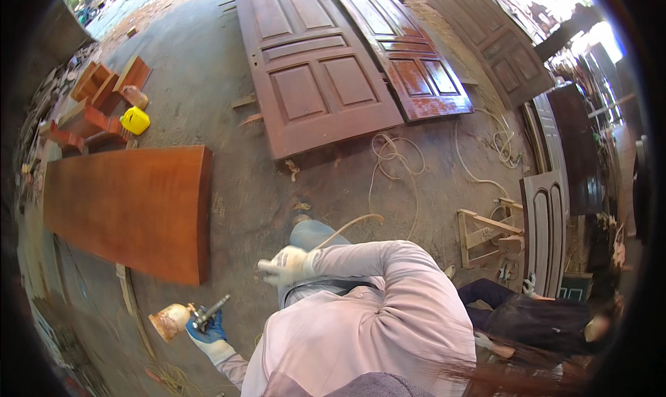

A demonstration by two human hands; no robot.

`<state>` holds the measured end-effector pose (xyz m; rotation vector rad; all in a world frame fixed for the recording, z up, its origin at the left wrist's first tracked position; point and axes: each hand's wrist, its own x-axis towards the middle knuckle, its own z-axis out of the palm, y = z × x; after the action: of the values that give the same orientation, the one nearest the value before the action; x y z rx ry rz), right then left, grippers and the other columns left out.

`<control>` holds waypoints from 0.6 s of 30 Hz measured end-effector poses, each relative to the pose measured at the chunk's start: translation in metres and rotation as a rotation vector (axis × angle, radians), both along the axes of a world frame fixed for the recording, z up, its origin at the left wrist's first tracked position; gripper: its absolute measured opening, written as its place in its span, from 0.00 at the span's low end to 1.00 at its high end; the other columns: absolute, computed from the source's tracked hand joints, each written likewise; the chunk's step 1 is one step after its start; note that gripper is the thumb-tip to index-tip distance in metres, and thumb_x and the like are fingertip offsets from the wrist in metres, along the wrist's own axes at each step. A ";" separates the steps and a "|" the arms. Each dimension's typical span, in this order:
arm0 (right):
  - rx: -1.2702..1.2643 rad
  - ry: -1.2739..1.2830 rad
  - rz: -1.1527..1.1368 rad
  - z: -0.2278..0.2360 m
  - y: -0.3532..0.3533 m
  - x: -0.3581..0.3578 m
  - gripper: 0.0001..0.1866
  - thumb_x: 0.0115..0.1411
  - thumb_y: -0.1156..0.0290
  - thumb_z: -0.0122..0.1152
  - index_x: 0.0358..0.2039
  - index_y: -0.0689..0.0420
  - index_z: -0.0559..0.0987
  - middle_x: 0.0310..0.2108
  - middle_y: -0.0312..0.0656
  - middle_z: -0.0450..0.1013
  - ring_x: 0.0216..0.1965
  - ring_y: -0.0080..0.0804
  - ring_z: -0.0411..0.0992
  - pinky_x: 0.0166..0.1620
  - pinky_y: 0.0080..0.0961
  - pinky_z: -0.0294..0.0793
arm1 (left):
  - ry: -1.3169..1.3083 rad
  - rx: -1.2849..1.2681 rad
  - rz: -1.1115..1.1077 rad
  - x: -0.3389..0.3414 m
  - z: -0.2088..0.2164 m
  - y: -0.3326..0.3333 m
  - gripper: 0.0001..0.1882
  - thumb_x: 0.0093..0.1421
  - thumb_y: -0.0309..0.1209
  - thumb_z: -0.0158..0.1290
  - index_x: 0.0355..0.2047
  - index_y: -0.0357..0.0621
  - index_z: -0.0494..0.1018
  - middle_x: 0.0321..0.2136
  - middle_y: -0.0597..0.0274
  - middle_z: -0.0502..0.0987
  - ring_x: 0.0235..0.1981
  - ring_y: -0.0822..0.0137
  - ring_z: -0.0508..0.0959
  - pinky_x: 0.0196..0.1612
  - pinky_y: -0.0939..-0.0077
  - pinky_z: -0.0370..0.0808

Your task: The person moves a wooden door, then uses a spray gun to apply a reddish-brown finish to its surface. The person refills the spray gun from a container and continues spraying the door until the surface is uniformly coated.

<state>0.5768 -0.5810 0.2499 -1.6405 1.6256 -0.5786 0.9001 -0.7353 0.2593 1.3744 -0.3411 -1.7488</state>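
Observation:
My left hand [207, 330], in a blue and white glove, grips a spray gun [209, 312] with a stained cup [171, 321] on it, held out low on the left. My gloved right hand [290, 266] is in front of my body, closed around a thin beige hose [351, 228] that arcs away to the right. A pale tip sticks out on its left side; whether it is a finger or the hose end is hard to tell. Beyond the spray gun lies a large orange-brown wooden panel [128, 213], raised off the floor.
Two brown panelled doors [298, 91] [423, 78] lie ahead. Coiled hose [397, 157] rests on the floor. Brown wooden pieces [90, 119] and a yellow jug [135, 121] stand far left. A wooden trestle [485, 234] and a person in dark clothes [538, 321] are on the right.

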 end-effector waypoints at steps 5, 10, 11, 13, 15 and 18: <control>0.415 0.263 -0.209 -0.049 0.008 -0.053 0.19 0.59 0.52 0.52 0.43 0.52 0.72 0.34 0.48 0.79 0.38 0.46 0.78 0.40 0.38 0.76 | 0.090 -0.041 0.102 0.019 -0.016 -0.033 0.13 0.57 0.37 0.54 0.42 0.49 0.73 0.32 0.62 0.75 0.48 0.52 0.75 0.48 0.33 0.71; 0.524 0.496 -0.291 -0.109 0.069 -0.115 0.24 0.55 0.52 0.59 0.49 0.51 0.74 0.43 0.52 0.74 0.45 0.52 0.73 0.47 0.43 0.73 | 0.256 -0.015 0.291 0.015 -0.064 -0.041 0.08 0.51 0.31 0.55 0.31 0.44 0.72 0.36 0.47 0.77 0.46 0.39 0.75 0.49 0.20 0.66; 0.592 0.550 -0.363 -0.123 0.079 -0.115 0.25 0.54 0.51 0.61 0.48 0.50 0.73 0.41 0.54 0.73 0.46 0.53 0.72 0.46 0.46 0.73 | 0.208 0.056 0.329 0.015 -0.077 -0.041 0.07 0.50 0.30 0.53 0.30 0.42 0.72 0.35 0.47 0.76 0.46 0.39 0.75 0.48 0.19 0.66; 0.694 0.437 -0.460 -0.144 0.093 -0.122 0.29 0.57 0.49 0.58 0.53 0.53 0.71 0.45 0.58 0.72 0.47 0.55 0.72 0.48 0.45 0.72 | 0.264 0.136 0.342 0.013 -0.109 -0.036 0.05 0.50 0.29 0.52 0.27 0.42 0.71 0.29 0.50 0.75 0.42 0.40 0.77 0.48 0.18 0.66; 0.652 0.295 -0.550 -0.157 0.099 -0.115 0.26 0.59 0.52 0.57 0.51 0.58 0.72 0.45 0.56 0.74 0.47 0.52 0.73 0.49 0.42 0.72 | 0.233 0.251 0.416 0.014 -0.142 -0.036 0.04 0.51 0.30 0.52 0.24 0.44 0.70 0.24 0.52 0.74 0.39 0.42 0.77 0.47 0.19 0.66; 0.660 0.160 -0.603 -0.167 0.093 -0.102 0.22 0.61 0.55 0.57 0.47 0.59 0.75 0.42 0.53 0.76 0.46 0.49 0.74 0.48 0.39 0.72 | 0.187 0.363 0.468 0.011 -0.196 -0.031 0.06 0.52 0.32 0.52 0.22 0.46 0.69 0.20 0.54 0.71 0.35 0.43 0.77 0.47 0.20 0.67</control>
<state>0.4749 -0.4884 0.0829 -0.7244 2.1446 -0.1488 0.9107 -0.7658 0.0635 1.3838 0.3926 -1.5659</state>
